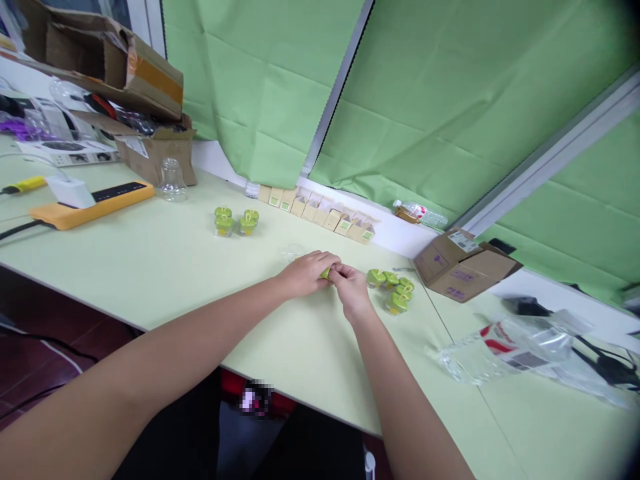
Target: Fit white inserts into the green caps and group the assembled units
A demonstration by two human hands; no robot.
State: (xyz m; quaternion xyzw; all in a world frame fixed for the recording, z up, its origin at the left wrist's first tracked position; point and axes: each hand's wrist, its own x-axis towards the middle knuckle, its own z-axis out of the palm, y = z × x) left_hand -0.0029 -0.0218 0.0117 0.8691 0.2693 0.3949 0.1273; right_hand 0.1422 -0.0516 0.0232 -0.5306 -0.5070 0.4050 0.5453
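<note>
Green piece [325, 273], small and mostly covered, held above the pale green tabletop [300, 347] between bare left hand [311, 272] and bare right hand [353, 288]. Wrapped in curled left fingers, pinched by right thumb and fingertips, probably to be steadied by one hand and worked by the other; too hidden to tell its full shape. Just beyond the left hand, a clear plastic piece [293, 251], partly blocked from view. Near the right hand, a cluster of small clear containers with green lids [399, 303], handily close. Farther left, similar green-lidded containers [249, 223], perhaps set apart to keep groups distinct. Along the white ledge, small tan cardboard boxes [310, 210] in a row, presumably out of the way. Behind, green fabric blinds [260, 100].
</note>
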